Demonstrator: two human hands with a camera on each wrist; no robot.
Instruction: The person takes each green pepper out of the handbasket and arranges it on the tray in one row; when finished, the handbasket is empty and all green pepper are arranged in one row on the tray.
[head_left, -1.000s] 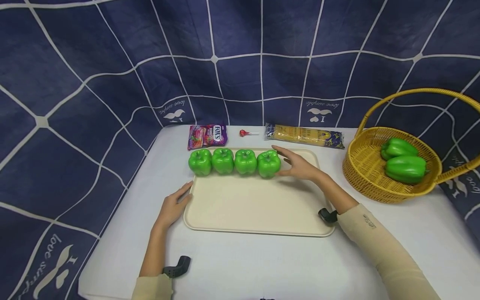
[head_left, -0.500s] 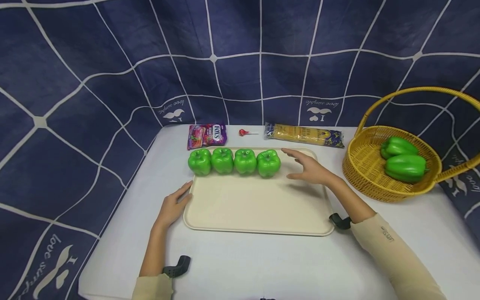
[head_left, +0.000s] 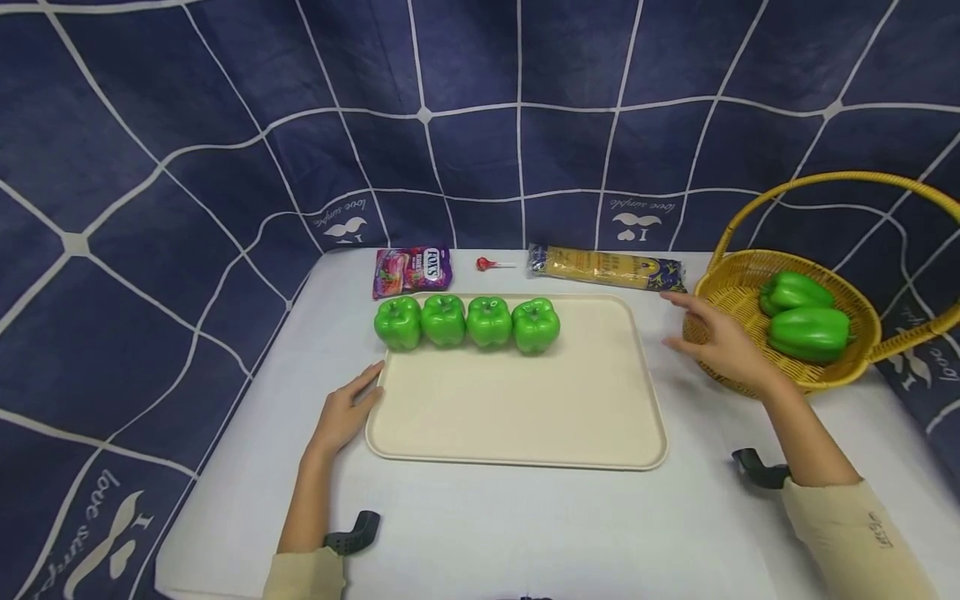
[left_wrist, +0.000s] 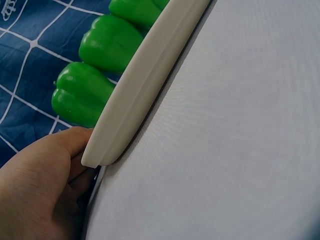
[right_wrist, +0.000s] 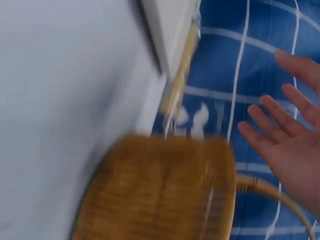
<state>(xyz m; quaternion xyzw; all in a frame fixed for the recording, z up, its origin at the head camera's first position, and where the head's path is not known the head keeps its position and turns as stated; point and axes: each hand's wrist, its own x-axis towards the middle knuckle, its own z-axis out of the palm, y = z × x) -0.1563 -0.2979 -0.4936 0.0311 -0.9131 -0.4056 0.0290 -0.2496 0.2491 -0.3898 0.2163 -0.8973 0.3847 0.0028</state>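
Observation:
Several green bell peppers [head_left: 489,322] stand side by side along the far left part of a cream tray [head_left: 517,408]. My left hand [head_left: 345,415] rests against the tray's left edge, fingers extended; in the left wrist view, fingers of that hand [left_wrist: 45,170] touch the tray's corner, some partly hidden behind it. Over the table by the near left side of a yellow wicker basket [head_left: 757,375], my right hand [head_left: 723,346] holds nothing. Its fingers [right_wrist: 270,117] are spread in the right wrist view. Two more green bell peppers [head_left: 810,333] lie inside the basket.
Behind the tray lie a purple candy bag [head_left: 412,271], a red lollipop [head_left: 483,264] and a packet of spaghetti [head_left: 603,268]. The basket's tall handle [head_left: 832,177] arches above it. A blue checked cloth [head_left: 480,150] hangs behind the white table [head_left: 480,525].
My right hand has left the rightmost pepper of the row and moved right, off the tray, to the basket. My left hand and the peppers have stayed in place.

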